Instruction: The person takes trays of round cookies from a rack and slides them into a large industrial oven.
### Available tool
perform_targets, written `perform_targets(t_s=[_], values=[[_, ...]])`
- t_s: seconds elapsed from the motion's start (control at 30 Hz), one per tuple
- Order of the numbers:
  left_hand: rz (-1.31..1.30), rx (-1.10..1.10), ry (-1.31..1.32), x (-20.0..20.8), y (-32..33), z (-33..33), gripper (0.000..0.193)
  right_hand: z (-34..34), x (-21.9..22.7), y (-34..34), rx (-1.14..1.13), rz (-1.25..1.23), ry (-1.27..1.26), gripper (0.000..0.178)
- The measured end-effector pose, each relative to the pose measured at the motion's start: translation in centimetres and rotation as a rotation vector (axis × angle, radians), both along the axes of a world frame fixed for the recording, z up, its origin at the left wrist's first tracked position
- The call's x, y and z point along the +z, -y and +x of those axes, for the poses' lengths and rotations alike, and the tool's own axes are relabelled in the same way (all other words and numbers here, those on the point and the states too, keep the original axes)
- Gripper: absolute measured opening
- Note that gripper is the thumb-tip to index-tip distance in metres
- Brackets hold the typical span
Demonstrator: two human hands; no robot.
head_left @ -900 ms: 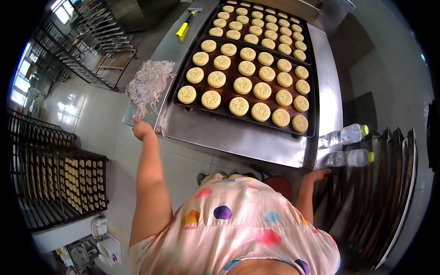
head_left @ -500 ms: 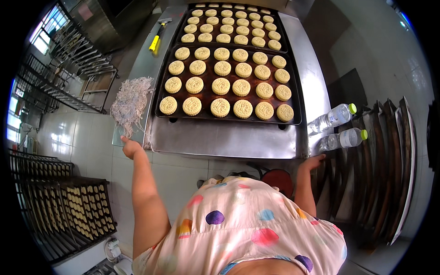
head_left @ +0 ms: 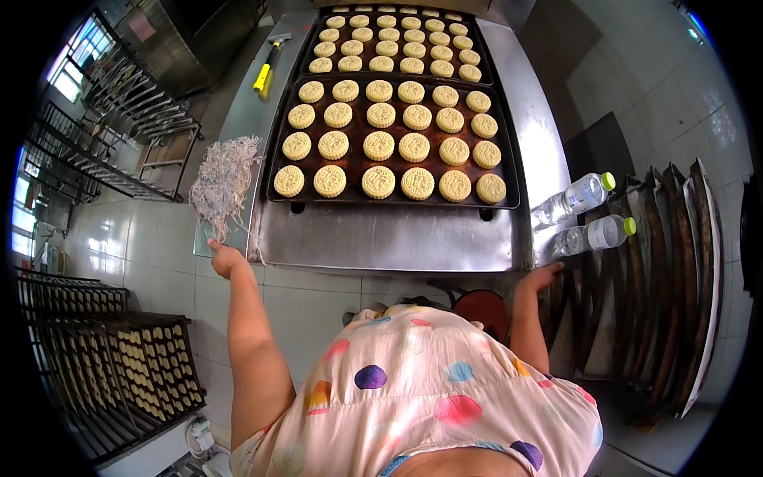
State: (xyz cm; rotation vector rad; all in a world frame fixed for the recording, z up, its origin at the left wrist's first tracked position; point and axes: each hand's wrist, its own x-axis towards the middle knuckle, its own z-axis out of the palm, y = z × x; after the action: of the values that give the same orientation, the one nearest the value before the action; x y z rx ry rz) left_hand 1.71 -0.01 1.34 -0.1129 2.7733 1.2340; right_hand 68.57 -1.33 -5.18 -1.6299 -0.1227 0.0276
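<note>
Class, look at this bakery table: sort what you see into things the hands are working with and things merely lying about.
In hand:
left hand at the corner of a flat board bearing a shredded pile
right hand on the table edge

Lying about:
near tray of cookies
far tray
two bottles
yellow-handled tool
stacked empty trays

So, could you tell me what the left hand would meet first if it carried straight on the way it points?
Probably the pale stringy bundle: the left hand points up along the steel table's left edge, just below its trailing strands. Depth is unclear.
</note>
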Motion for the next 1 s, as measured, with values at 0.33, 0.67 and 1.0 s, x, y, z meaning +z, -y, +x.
perform_targets(t_s=[0.33,0.67,1.0], values=[[-0.007,-0.006,0.008,0.1,0.4,0.4,0.079,0.8,-1.5,0.6,0.007,-0.003,-0.029,0.053],[0.143,-0.047,0.038,-0.9,0.7,-0.7,0.08,0.6,-1.7,0.7,0.002,-0.154,-0.032,0.059],[0.697,-0.293,0.566,-8.3,8.5,3.4,0.053,7.0,-9.8,7.1,0.239,0.019,-0.295,0.026]])
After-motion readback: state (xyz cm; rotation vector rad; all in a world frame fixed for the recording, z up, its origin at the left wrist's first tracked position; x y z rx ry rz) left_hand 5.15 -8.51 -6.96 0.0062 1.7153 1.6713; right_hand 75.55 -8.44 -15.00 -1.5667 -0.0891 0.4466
